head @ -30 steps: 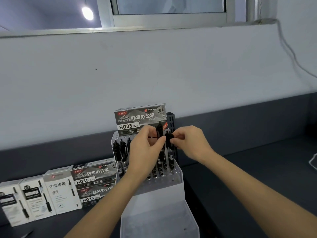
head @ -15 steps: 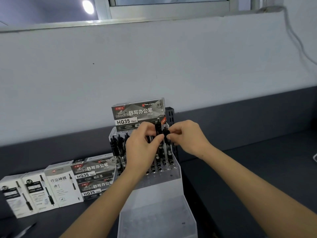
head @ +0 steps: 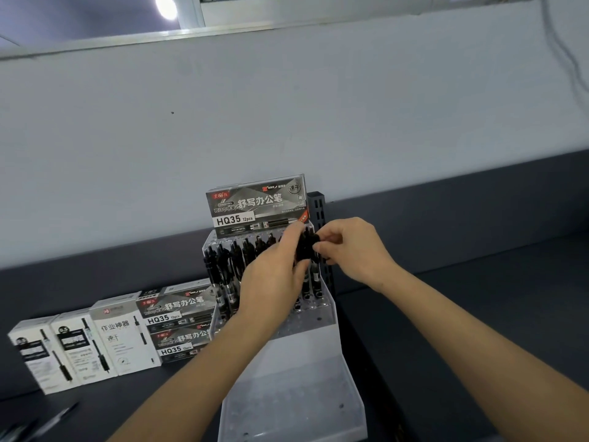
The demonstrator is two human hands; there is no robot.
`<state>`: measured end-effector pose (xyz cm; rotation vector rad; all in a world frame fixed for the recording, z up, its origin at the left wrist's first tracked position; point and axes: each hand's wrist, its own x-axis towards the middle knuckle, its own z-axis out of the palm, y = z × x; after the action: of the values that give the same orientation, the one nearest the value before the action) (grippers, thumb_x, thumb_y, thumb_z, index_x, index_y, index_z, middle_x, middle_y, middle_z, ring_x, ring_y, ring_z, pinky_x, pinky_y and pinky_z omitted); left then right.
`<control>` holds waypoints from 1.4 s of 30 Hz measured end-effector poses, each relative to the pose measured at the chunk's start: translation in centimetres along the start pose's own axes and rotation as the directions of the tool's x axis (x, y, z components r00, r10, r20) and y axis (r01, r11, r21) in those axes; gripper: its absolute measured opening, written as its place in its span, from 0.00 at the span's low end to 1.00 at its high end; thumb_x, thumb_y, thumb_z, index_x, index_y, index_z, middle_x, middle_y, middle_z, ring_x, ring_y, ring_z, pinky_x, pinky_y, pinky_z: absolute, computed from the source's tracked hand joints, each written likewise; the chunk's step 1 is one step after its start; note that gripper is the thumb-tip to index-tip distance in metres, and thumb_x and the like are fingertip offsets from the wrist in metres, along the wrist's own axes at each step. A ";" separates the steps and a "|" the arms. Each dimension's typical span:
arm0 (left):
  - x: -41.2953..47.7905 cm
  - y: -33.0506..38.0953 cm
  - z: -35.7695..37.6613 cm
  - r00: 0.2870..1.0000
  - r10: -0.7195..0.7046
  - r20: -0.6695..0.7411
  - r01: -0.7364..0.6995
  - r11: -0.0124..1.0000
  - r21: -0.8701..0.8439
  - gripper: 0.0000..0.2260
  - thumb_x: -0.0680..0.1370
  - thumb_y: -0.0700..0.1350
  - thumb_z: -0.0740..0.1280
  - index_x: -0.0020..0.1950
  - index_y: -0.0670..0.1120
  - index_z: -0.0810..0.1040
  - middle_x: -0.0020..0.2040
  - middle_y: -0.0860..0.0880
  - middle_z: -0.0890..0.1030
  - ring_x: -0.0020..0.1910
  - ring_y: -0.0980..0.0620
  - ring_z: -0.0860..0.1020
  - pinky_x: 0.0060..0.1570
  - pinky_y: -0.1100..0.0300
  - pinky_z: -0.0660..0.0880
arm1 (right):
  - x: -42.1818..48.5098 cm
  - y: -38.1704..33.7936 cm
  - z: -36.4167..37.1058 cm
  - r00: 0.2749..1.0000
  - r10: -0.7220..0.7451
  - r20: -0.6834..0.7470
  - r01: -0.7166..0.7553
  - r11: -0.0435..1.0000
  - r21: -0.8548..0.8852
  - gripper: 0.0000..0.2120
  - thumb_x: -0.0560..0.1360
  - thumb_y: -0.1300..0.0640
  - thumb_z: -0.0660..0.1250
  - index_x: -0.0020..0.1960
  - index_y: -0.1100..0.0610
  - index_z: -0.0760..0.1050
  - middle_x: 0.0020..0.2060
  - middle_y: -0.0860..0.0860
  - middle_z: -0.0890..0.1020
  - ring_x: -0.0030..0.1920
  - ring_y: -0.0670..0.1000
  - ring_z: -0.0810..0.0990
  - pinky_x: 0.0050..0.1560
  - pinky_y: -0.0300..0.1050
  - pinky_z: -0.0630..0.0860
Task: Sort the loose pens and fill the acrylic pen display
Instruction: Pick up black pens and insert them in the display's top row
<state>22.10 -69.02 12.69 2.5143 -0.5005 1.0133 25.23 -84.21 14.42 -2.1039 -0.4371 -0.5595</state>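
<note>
A clear acrylic pen display (head: 322, 317) stands on the dark counter, with several black pens (head: 229, 266) upright in its upper tiers. Its lower front tray (head: 293, 397) holds no pens. My left hand (head: 271, 279) reaches over the pen rows, its fingers curled round the tops of black pens at the upper right. My right hand (head: 353, 247) pinches the top of a black pen (head: 307, 247) in the same spot, almost touching the left hand's fingers. An HQ35 pen box (head: 258, 204) stands upright behind the display.
Two stacked HQ35 boxes (head: 178, 320) and three white pen boxes (head: 83, 342) line the counter to the left. Loose dark pens (head: 60, 416) lie at the bottom left corner. A black perforated holder (head: 318, 208) stands behind the display. The wall is close behind.
Both hands stay together at the top right pens. The view has shifted slightly, and the left hand has slid a little to the right over the rows.
</note>
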 end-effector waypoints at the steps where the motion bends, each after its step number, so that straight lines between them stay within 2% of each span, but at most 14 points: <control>1: 0.1 0.0 -0.1 0.999 0.041 -0.017 -0.040 0.998 0.049 0.22 0.77 0.46 0.66 0.69 0.54 0.64 0.47 0.51 0.78 0.39 0.50 0.77 0.35 0.56 0.74 | 0.0 0.0 -0.1 1.000 -0.002 0.001 0.002 1.000 -0.001 0.03 0.73 0.60 0.70 0.45 0.57 0.82 0.39 0.51 0.84 0.43 0.50 0.82 0.51 0.52 0.80; 3: 0.5 -0.1 0.0 0.989 0.121 -0.079 -0.113 0.989 0.097 0.18 0.76 0.44 0.69 0.65 0.49 0.73 0.51 0.47 0.77 0.39 0.47 0.78 0.31 0.56 0.74 | -0.1 0.0 -0.1 1.000 -0.004 0.002 0.004 1.000 0.000 0.03 0.73 0.60 0.70 0.45 0.57 0.82 0.40 0.51 0.84 0.43 0.50 0.82 0.51 0.52 0.80; 6: 1.4 0.2 -0.3 0.962 0.195 -0.190 -0.162 0.971 0.174 0.09 0.75 0.43 0.70 0.54 0.44 0.80 0.47 0.44 0.75 0.30 0.46 0.76 0.24 0.55 0.75 | -0.1 0.0 0.0 1.000 0.007 0.007 -0.007 1.000 0.004 0.03 0.74 0.58 0.70 0.46 0.57 0.82 0.41 0.51 0.83 0.43 0.50 0.81 0.52 0.52 0.80; 11: 3.8 1.0 -1.5 0.999 -0.043 0.008 0.040 0.970 0.241 0.11 0.81 0.47 0.61 0.52 0.41 0.78 0.53 0.45 0.73 0.45 0.43 0.77 0.41 0.48 0.77 | 0.1 -0.4 0.2 0.998 0.063 0.003 -0.063 0.995 0.076 0.01 0.73 0.59 0.71 0.45 0.56 0.79 0.39 0.52 0.82 0.42 0.52 0.81 0.52 0.53 0.80; 15: 5.3 0.9 -1.8 0.992 -0.102 0.071 0.074 0.945 0.319 0.12 0.80 0.48 0.63 0.43 0.41 0.76 0.50 0.43 0.75 0.46 0.42 0.77 0.40 0.53 0.72 | 0.4 -0.7 0.5 0.999 0.044 0.015 -0.044 0.999 0.015 0.03 0.74 0.59 0.70 0.45 0.58 0.80 0.40 0.54 0.83 0.39 0.52 0.80 0.52 0.53 0.79; 22: 4.9 0.6 -1.9 0.991 -0.107 0.084 0.077 0.950 0.302 0.12 0.79 0.48 0.63 0.48 0.42 0.80 0.50 0.44 0.76 0.47 0.44 0.77 0.40 0.53 0.74 | 0.4 0.0 0.9 0.998 0.063 0.028 -0.063 0.998 -0.012 0.03 0.74 0.59 0.70 0.47 0.57 0.80 0.41 0.52 0.82 0.43 0.52 0.82 0.51 0.52 0.80; 25: 4.6 0.6 -2.0 0.988 -0.134 0.080 0.110 0.962 0.252 0.10 0.78 0.49 0.65 0.50 0.43 0.79 0.51 0.46 0.75 0.49 0.45 0.76 0.42 0.54 0.73 | 0.4 0.1 0.9 0.997 0.069 0.034 -0.069 0.998 -0.009 0.01 0.74 0.59 0.70 0.46 0.54 0.79 0.40 0.51 0.82 0.42 0.51 0.81 0.51 0.51 0.80; 28: 3.4 0.5 -2.2 0.988 -0.153 0.030 0.146 0.973 0.179 0.11 0.76 0.49 0.67 0.55 0.45 0.75 0.55 0.49 0.74 0.50 0.48 0.75 0.42 0.56 0.72 | -0.1 0.2 1.1 0.995 0.086 0.044 -0.085 0.996 -0.026 0.05 0.74 0.60 0.70 0.43 0.51 0.77 0.40 0.48 0.81 0.42 0.48 0.80 0.52 0.49 0.79; 31: 1.9 -0.1 -2.5 0.989 -0.136 -0.054 0.141 0.985 0.102 0.14 0.76 0.48 0.68 0.59 0.47 0.72 0.55 0.51 0.74 0.49 0.51 0.73 0.42 0.56 0.72 | -1.3 0.2 1.7 0.989 0.061 -0.138 -0.067 0.997 -0.045 0.06 0.74 0.59 0.70 0.50 0.54 0.76 0.44 0.48 0.79 0.43 0.44 0.77 0.48 0.39 0.76; 33: 0.8 -0.8 -2.6 0.987 -0.131 -0.094 0.138 0.987 0.083 0.14 0.75 0.48 0.68 0.58 0.48 0.72 0.52 0.51 0.74 0.45 0.54 0.71 0.41 0.56 0.71 | -2.3 -0.4 2.3 0.976 -0.001 -0.218 -0.004 1.000 -0.026 0.07 0.73 0.60 0.70 0.50 0.54 0.75 0.44 0.47 0.78 0.40 0.42 0.74 0.42 0.31 0.71; 35: -0.4 -1.6 -2.6 0.985 -0.123 -0.117 0.132 0.989 0.069 0.13 0.74 0.47 0.69 0.57 0.47 0.73 0.48 0.53 0.73 0.43 0.55 0.69 0.39 0.58 0.69 | -3.3 -1.2 3.2 0.986 -0.044 -0.160 0.044 0.999 -0.001 0.06 0.73 0.60 0.70 0.48 0.54 0.76 0.42 0.46 0.78 0.40 0.41 0.75 0.42 0.30 0.72; 38: -2.3 -3.1 -2.8 0.984 -0.109 -0.140 0.120 0.990 0.072 0.14 0.74 0.46 0.70 0.57 0.46 0.74 0.46 0.55 0.70 0.42 0.57 0.68 0.38 0.62 0.66 | -4.5 -2.3 4.9 0.995 -0.095 -0.029 0.097 0.994 0.048 0.05 0.73 0.62 0.70 0.46 0.54 0.77 0.40 0.47 0.80 0.41 0.43 0.78 0.44 0.37 0.77; 40: -3.7 -4.3 -3.4 0.983 -0.107 -0.149 0.121 0.989 0.082 0.13 0.73 0.46 0.71 0.56 0.46 0.75 0.45 0.54 0.71 0.42 0.55 0.70 0.37 0.61 0.68 | -4.9 -3.0 6.1 0.992 -0.122 0.041 0.120 0.991 0.059 0.05 0.73 0.63 0.69 0.47 0.56 0.78 0.41 0.48 0.82 0.42 0.45 0.80 0.46 0.40 0.78; 42: -5.1 -5.6 -4.3 0.983 -0.113 -0.143 0.127 0.987 0.094 0.13 0.73 0.45 0.71 0.55 0.46 0.75 0.45 0.53 0.73 0.41 0.53 0.73 0.37 0.58 0.71 | -5.1 -3.8 7.3 0.986 -0.136 0.094 0.132 0.990 0.051 0.06 0.74 0.64 0.68 0.49 0.57 0.79 0.43 0.49 0.82 0.43 0.45 0.80 0.47 0.37 0.77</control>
<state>18.74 -61.22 10.72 2.5061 -0.2593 1.1825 20.75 -76.52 10.57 -2.0758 -0.6449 -0.5209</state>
